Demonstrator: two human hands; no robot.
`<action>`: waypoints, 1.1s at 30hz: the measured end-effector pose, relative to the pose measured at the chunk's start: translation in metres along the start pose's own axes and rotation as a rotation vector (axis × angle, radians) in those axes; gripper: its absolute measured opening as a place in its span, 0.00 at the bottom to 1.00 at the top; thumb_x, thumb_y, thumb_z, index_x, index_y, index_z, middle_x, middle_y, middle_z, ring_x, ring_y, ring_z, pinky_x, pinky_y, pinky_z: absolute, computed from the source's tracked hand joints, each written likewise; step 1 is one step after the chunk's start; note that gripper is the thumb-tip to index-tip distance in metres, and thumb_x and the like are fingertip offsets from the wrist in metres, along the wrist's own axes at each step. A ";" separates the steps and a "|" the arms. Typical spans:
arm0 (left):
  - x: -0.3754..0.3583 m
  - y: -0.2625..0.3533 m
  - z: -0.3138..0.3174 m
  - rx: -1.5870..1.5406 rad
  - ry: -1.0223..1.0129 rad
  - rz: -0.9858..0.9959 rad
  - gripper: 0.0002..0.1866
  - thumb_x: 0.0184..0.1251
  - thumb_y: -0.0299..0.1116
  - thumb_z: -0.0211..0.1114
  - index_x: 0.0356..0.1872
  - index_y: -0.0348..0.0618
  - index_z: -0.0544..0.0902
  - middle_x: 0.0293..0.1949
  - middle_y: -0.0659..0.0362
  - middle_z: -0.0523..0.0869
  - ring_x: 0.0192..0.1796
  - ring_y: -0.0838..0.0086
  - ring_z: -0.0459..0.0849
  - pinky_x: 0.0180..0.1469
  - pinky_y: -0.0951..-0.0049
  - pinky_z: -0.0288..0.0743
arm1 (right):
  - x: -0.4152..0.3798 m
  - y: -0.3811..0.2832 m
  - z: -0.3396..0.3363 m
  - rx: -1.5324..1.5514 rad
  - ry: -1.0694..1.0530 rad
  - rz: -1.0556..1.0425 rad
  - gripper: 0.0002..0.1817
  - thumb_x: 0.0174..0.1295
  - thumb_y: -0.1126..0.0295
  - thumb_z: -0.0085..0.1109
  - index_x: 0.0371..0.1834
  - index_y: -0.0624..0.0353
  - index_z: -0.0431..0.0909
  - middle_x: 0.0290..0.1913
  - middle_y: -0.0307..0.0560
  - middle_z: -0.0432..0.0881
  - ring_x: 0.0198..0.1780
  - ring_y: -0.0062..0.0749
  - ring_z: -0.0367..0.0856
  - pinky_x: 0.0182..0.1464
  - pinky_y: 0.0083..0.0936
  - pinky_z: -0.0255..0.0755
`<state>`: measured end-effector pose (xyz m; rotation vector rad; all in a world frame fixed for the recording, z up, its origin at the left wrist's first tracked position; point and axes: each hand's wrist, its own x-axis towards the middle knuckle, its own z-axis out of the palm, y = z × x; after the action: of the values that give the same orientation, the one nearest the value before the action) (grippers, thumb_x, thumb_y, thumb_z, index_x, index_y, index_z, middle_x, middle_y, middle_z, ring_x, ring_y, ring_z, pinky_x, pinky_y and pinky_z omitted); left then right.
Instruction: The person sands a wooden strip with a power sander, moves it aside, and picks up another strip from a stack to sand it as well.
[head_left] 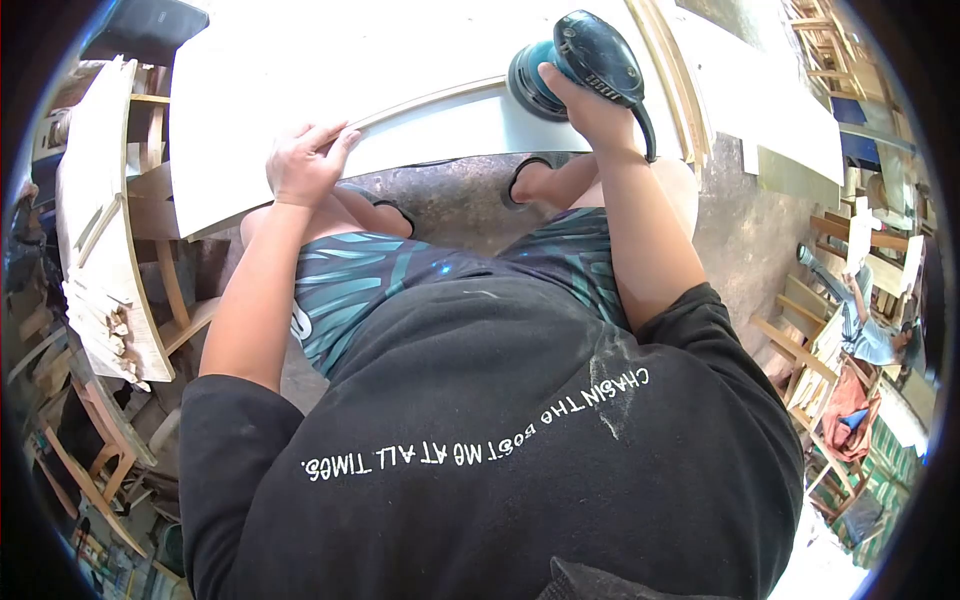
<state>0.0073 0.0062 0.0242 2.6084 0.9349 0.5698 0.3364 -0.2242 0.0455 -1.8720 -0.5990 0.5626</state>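
My right hand (pixel 600 115) is wrapped round a teal and black orbital sander (pixel 598 55), whose cord runs down past my wrist. The sander's round pad is at the right end of a thin wood strip (pixel 430 99) on the white board (pixel 400 45). At the strip's left end, my left hand (pixel 308 165) pinches it between thumb and fingers. Glare washes out much of the board's surface, so whether the pad presses on the strip is hard to see.
More wood strips (pixel 672 75) lie along the board's right side. On the left, a side table (pixel 115 240) bears scrap sticks (pixel 100 325). Another person (pixel 870 320) is at the far right among wooden frames. My legs are under the board's front edge.
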 end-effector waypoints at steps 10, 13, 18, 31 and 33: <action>-0.002 0.000 0.004 -0.080 0.018 -0.056 0.13 0.62 0.53 0.79 0.39 0.61 0.97 0.31 0.67 0.92 0.39 0.65 0.89 0.43 0.63 0.83 | -0.022 -0.087 0.044 -0.187 -0.234 0.241 0.39 0.65 0.35 0.68 0.70 0.53 0.82 0.69 0.47 0.84 0.69 0.39 0.80 0.75 0.34 0.69; -0.002 -0.002 0.006 -0.069 0.005 -0.053 0.13 0.63 0.53 0.79 0.39 0.59 0.97 0.31 0.67 0.93 0.39 0.64 0.90 0.43 0.63 0.84 | -0.020 -0.072 0.073 -0.183 -0.217 0.101 0.30 0.57 0.47 0.79 0.56 0.54 0.88 0.49 0.46 0.92 0.48 0.34 0.89 0.55 0.34 0.83; 0.000 -0.004 0.003 -0.026 -0.055 -0.045 0.17 0.66 0.53 0.78 0.46 0.54 0.96 0.39 0.59 0.96 0.40 0.64 0.95 0.43 0.65 0.87 | -0.040 -0.097 0.113 -0.077 -0.265 -0.029 0.25 0.52 0.50 0.79 0.48 0.51 0.89 0.41 0.45 0.92 0.37 0.32 0.90 0.46 0.33 0.86; -0.003 0.000 0.004 -0.109 -0.018 -0.099 0.16 0.64 0.54 0.78 0.40 0.54 0.96 0.34 0.63 0.94 0.36 0.65 0.93 0.39 0.65 0.85 | 0.003 -0.049 0.019 -0.290 0.059 -0.028 0.31 0.63 0.43 0.74 0.56 0.59 0.88 0.53 0.48 0.91 0.57 0.39 0.86 0.65 0.36 0.76; -0.002 0.000 0.004 -0.104 -0.013 -0.087 0.16 0.65 0.54 0.78 0.40 0.55 0.96 0.35 0.63 0.95 0.36 0.65 0.94 0.38 0.65 0.85 | -0.001 -0.057 0.011 -0.330 0.115 0.068 0.30 0.63 0.44 0.74 0.56 0.59 0.88 0.53 0.49 0.91 0.56 0.39 0.86 0.64 0.37 0.77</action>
<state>0.0075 0.0040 0.0201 2.4641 0.9819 0.5632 0.3203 -0.1983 0.0953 -2.2262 -0.5798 0.4135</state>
